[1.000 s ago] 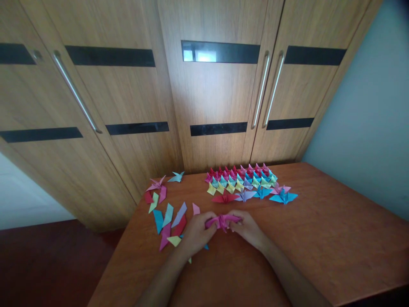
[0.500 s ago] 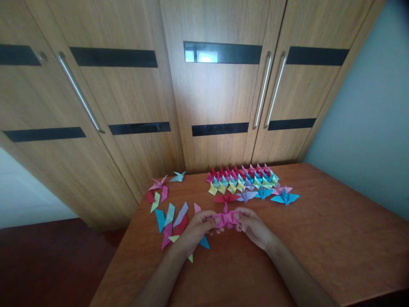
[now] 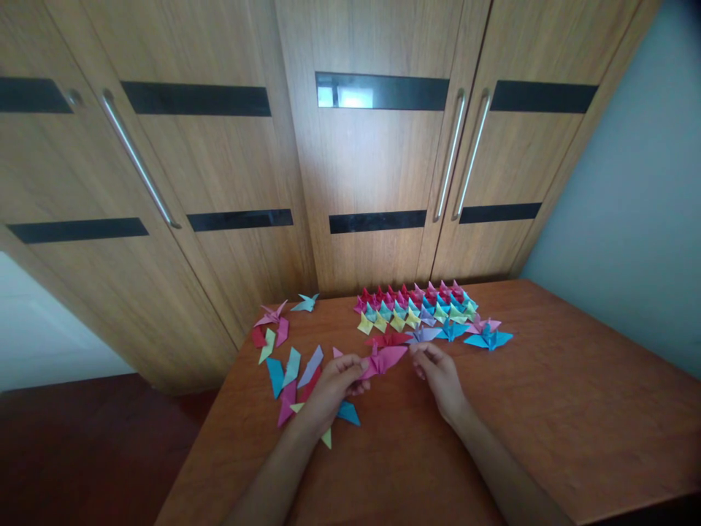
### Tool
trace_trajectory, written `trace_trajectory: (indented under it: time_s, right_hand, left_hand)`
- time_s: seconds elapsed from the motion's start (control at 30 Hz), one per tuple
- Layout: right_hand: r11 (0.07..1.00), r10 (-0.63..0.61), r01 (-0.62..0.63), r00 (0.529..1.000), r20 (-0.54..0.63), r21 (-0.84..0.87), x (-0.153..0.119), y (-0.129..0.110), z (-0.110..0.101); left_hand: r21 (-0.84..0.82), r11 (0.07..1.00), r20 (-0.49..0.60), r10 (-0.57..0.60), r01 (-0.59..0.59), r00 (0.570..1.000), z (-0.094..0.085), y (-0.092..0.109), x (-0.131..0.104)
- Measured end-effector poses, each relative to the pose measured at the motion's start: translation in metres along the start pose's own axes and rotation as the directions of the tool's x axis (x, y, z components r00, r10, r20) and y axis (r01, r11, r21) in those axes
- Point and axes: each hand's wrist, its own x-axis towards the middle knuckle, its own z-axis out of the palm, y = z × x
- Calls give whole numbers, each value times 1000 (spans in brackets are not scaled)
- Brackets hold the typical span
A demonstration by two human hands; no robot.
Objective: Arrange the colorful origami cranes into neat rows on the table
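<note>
My left hand point(image 3: 339, 383) pinches one end of a pink paper crane point(image 3: 384, 359) above the table, its wings spread sideways. To the right of the crane is my right hand point(image 3: 438, 372), apart from it, with thumb and fingertips drawn together; whether anything is between them is too small to tell. Just behind the held crane lie a red crane point(image 3: 388, 339) and a lilac crane point(image 3: 423, 334). Flat folded papers, among them a blue piece point(image 3: 349, 413) and a magenta piece point(image 3: 287, 403), lie around my left hand and are partly covered by it.
Rows of small colored cranes point(image 3: 410, 307) stand at the back of the wooden table point(image 3: 548, 409). Blue cranes point(image 3: 489, 337) sit at their right front. A pink crane point(image 3: 271, 314) and a light blue crane point(image 3: 305, 302) rest at the back left. A wooden wardrobe point(image 3: 372, 168) rises behind.
My right hand has let go of the pink crane and moved slightly right. The crane, still in my left hand, has turned and its wing now stretches out to the right.
</note>
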Motion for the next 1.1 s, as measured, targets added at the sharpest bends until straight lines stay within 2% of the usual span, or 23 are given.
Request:
trace_trajectory:
  time_s: [0.07,0.1,0.2,0.3,0.37,0.53,0.8,0.9,1.0,1.1]
  right_hand:
    - [977,-142,126,986,-83,-170,-3,-1,0]
    - [951,-208,181,974,-85,-250,-5,-2,1]
    - [849,-327,318,944,53,-423,-17,-7,9]
    - [763,-339,403,915,217,-506,-26,-11,20]
    - [721,-346,434,901,263,-539,-28,-12,24]
    - [674,-353,434,900,256,-598,-28,-12,21]
    - [675,-367,472,882,296,-567,-34,-12,15]
    - [669,-384,456,888,253,-587,-36,-12,12]
    - [622,-404,426,893,197,-657,-38,-10,1]
    - [532,-426,391,890,162,-751,-36,-6,-23]
  left_hand:
    - [59,998,-52,33,-30,998,0,-1,2]
    - [92,995,-76,49,-42,996,0,-1,3]
    - [174,983,-117,85,-64,990,2,0,4]
    - [226,970,-92,119,-95,989,4,2,2]
    - [258,958,-51,142,-124,989,5,3,1]
    - [288,942,38,168,-172,985,7,0,1]
    - [294,936,106,169,-193,980,8,-11,4]
    - [289,940,111,157,-183,981,9,-11,3]
    - [284,942,114,155,-182,981,9,-8,1]
    - [278,944,114,149,-176,982,11,-5,-1]
